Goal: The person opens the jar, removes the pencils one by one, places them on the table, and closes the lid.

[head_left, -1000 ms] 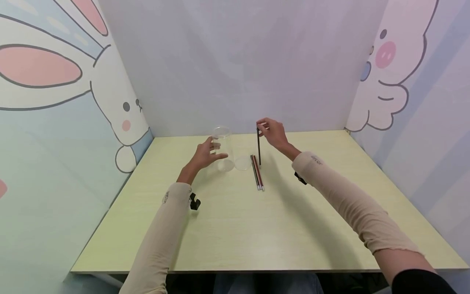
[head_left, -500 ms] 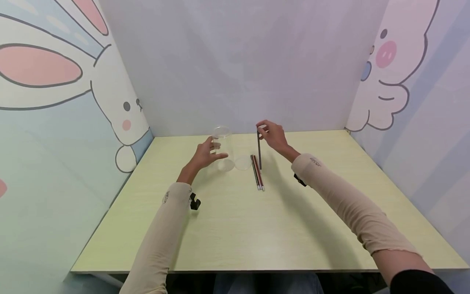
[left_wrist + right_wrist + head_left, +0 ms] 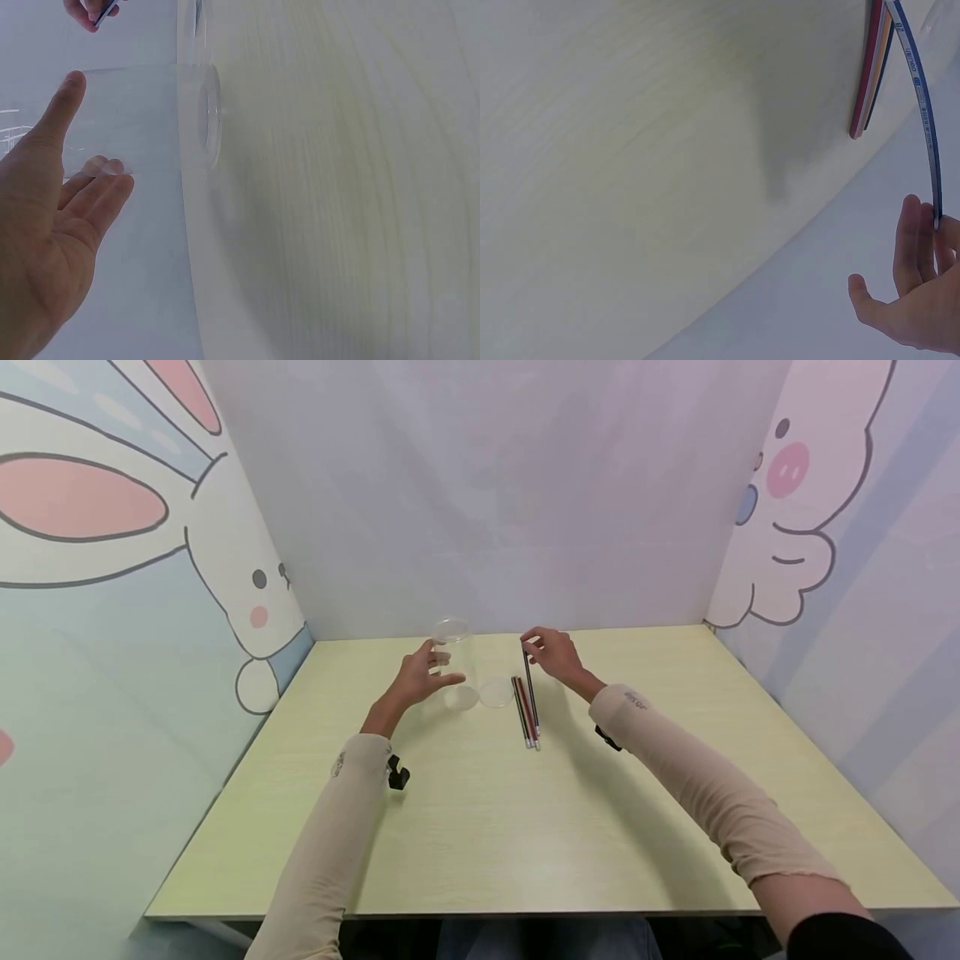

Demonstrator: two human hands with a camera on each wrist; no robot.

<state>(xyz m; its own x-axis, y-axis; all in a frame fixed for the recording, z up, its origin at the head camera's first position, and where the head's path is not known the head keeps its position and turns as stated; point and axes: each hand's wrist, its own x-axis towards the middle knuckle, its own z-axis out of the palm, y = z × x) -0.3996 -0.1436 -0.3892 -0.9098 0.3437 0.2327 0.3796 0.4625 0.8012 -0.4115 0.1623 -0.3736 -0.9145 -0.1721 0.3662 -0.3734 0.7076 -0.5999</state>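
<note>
A clear cylindrical container [image 3: 463, 658] stands upright on the table, with my left hand [image 3: 414, 679] around its near left side. In the left wrist view, the thumb and fingers [image 3: 114, 196] lie along opposite sides of the clear wall. My right hand [image 3: 557, 656] pinches one end of a dark pencil [image 3: 530, 685] between thumb and fingers. That pencil leans steeply, its lower end down beside several pencils [image 3: 522, 714] lying together. White printing shows along the held pencil [image 3: 921, 94] in the right wrist view.
Between container and pencils a clear round disc, like a lid [image 3: 496, 693], lies on the pale wooden table [image 3: 465, 835]. A grey back wall [image 3: 495, 502] rises behind the table, and cartoon-printed walls stand left and right.
My right hand has come down and slightly nearer with the pencil, whose lower end has slid toward me along the pencil group. The left hand and container stay put.
</note>
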